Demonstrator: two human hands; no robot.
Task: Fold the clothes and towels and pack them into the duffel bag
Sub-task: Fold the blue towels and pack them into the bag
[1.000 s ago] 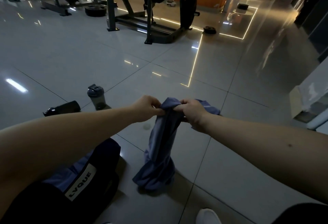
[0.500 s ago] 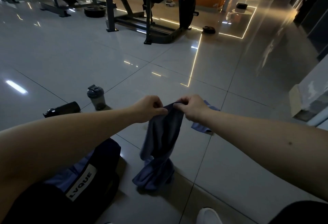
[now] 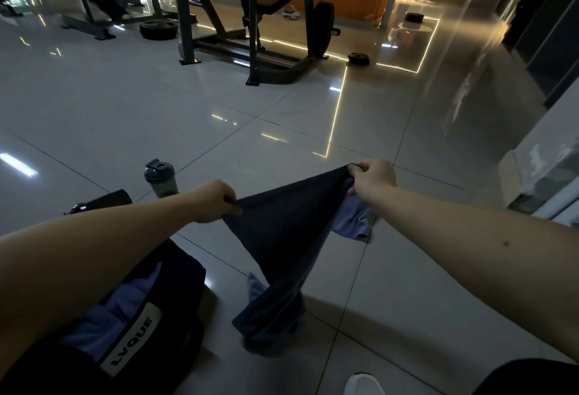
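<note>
Near field: toe of a white shoe [image 3: 363, 386] at the bottom edge.

Duffel bag [image 3: 185, 272]: black, on the floor at lower left beside the left forearm, mouth open. A white label [image 3: 131, 344] is on it. Contents: pale blue fabric [image 3: 125, 307], loosely laid; nothing else visible inside.

Task item: dark blue towel [image 3: 282, 238], held up over the floor tiles.
- The left hand [image 3: 216, 202] pinches one top corner, fingers curled round the edge.
- The right hand [image 3: 374, 175] pinches the other top corner, set higher and farther out.
- The top edge is taut between the hands.
- The lower end hangs to a bunched heap at floor level, just right of the bag.

Handling estimate:
- Light, limp, no stiffness; it sags wherever it is unsupported.
- Not fragile or slippery.
- Corner holds suit it best, and the hanging end needs straightening before a clean fold.

A lighter blue cloth [image 3: 352, 222] shows below the right wrist; I cannot tell whether it is a separate piece.

Farther:
- A shaker bottle [image 3: 160, 178] stands upright.
- A black bottle [image 3: 103, 202] lies beside it.
- A weight bench rack [image 3: 250, 34] is beyond.
</note>
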